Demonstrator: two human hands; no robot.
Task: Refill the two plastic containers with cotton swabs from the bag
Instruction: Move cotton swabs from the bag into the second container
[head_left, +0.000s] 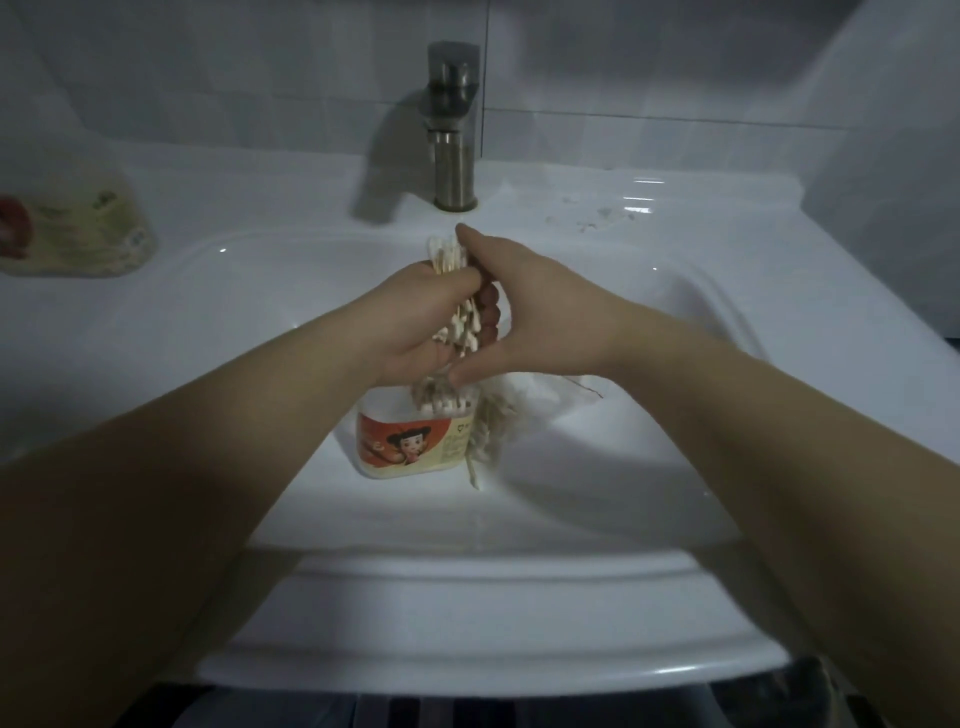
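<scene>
Both hands met in front of the faucet (451, 130), over the white sink basin (675, 332). The left hand (415, 322) was wrapped round a thick bundle of cotton swabs (448, 255), fingers curled over its middle. The right hand (540, 322) closed on the same bundle from the other side, one finger stretched up along the swab tips nearest the faucet and the thumb reaching under the bundle on the near side. So neither hand was spread wide; both were holding the swabs, which stood roughly on end with tips sticking out above and below the grip.

Further from the faucet than the hands, straight below them, a plastic container (410, 441) with an orange cartoon label stood upright in the basin. Its top was open and swab tips showed at the rim. Just to the right of it lay the clear bag (540, 392), crumpled, with more swabs spilling from it against the container's side.

Far left of the faucet, on the sink's ledge, sat a second container (78, 228) with a pale label, too blurred to read. Right of the faucet a few small loose scraps (597, 218) lay on the ledge.
</scene>
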